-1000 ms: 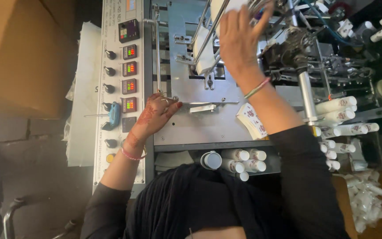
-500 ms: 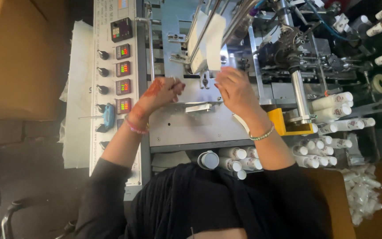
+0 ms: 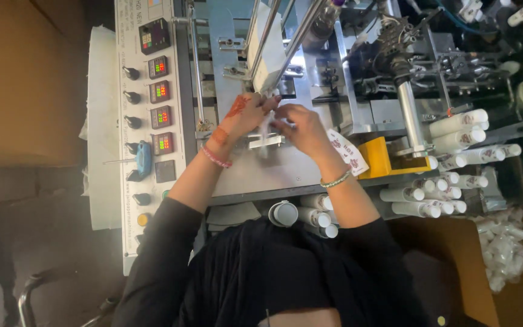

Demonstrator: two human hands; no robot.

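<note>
Both hands meet over a thin white strip (image 3: 266, 124) that comes down from the slanted guide rails (image 3: 279, 42) onto the machine's steel plate (image 3: 261, 172). Left hand (image 3: 243, 115) pinches it at 9 o'clock; right hand (image 3: 298, 127) sits at 3, fingers curled on the same strip. Both grips look clenched on it, though the fingertips are a bit blurred. Looks like the threading or lining-up step to me, so the move ahead calls for keeping the strip flat and straight.

Going outward: yellow block (image 3: 379, 158) at 3 o'clock, then a tray (image 3: 491, 194) holding white tubes (image 3: 431, 194) lying on their sides. More tubes (image 3: 313, 215) at 6, under the plate edge. Bag of small white bits (image 3: 503, 248) at 4. Control panel (image 3: 146, 109) with knobs and lit readouts at 9.
</note>
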